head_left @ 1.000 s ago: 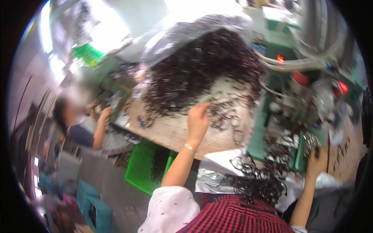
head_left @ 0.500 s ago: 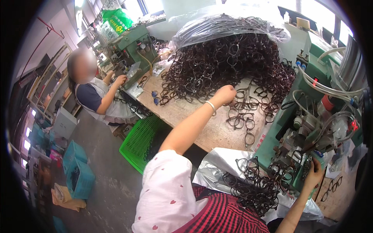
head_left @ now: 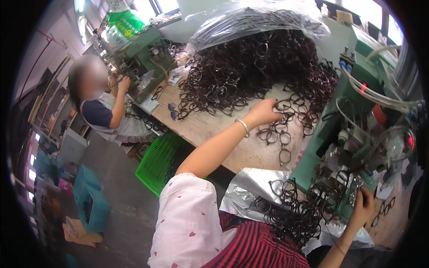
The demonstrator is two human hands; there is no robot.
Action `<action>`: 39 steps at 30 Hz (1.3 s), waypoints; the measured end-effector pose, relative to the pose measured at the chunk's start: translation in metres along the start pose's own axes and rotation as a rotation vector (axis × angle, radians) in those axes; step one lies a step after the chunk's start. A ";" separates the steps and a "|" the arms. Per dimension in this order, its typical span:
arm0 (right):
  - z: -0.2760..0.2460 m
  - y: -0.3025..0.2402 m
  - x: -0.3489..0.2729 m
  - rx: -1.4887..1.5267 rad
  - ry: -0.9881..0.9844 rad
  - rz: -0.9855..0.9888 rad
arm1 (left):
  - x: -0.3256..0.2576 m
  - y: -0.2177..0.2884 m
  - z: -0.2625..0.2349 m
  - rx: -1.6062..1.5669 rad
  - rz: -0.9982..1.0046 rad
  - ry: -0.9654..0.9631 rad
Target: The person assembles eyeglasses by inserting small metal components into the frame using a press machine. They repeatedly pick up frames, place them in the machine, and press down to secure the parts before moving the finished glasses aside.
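Note:
My left hand (head_left: 264,111), with a silvery bangle at the wrist, reaches over the wooden table. Its thumb and fingers close on the edge of a dark eyeglass frame (head_left: 285,106) among loose frames to the right of the big heap. My right hand (head_left: 363,209) is at the green machine (head_left: 308,172), its fingers curled beside a small tray of shiny metal bits (head_left: 356,185). What those fingers hold, if anything, is too small to make out. A pile of dark eyeglass frames (head_left: 295,214) lies on silvery sheeting (head_left: 246,187) between my arms.
A large heap of eyeglass frames (head_left: 250,67) under clear plastic (head_left: 254,22) fills the back of the table (head_left: 210,134). A green basket (head_left: 154,167) stands below its left edge. At left a co-worker (head_left: 105,109) sits at another green machine (head_left: 143,62). Hoses hang at right.
My left hand has moved slightly right, its curled fingers reaching out onto a frame. My right hand stays by the tray. The view has shifted a little. The co-worker's hands have risen.

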State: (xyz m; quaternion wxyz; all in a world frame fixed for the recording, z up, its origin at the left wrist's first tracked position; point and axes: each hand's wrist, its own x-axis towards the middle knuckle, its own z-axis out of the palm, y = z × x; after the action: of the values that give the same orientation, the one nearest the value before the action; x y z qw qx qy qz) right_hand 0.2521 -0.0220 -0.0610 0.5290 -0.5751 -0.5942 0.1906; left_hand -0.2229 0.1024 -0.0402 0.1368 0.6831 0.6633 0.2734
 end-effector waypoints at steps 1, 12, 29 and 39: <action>0.007 -0.012 0.010 0.002 -0.023 -0.057 | 0.007 0.013 0.001 -0.391 -0.116 -0.076; 0.082 -0.058 0.034 0.539 0.069 0.069 | -0.086 0.118 0.048 -1.421 0.057 0.153; 0.010 -0.030 0.030 0.022 0.022 0.114 | -0.126 0.229 0.062 -1.457 -0.325 -1.148; -0.012 0.024 0.002 -0.712 0.083 -0.185 | -0.124 0.227 0.086 -1.483 -0.378 -0.979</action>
State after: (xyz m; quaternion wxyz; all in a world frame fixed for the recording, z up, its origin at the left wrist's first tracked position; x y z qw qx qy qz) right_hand 0.2744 -0.0189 -0.0760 0.3344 -0.6743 -0.6508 -0.1003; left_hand 0.0169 -0.0226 -0.0095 0.8504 0.3395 0.2861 0.2823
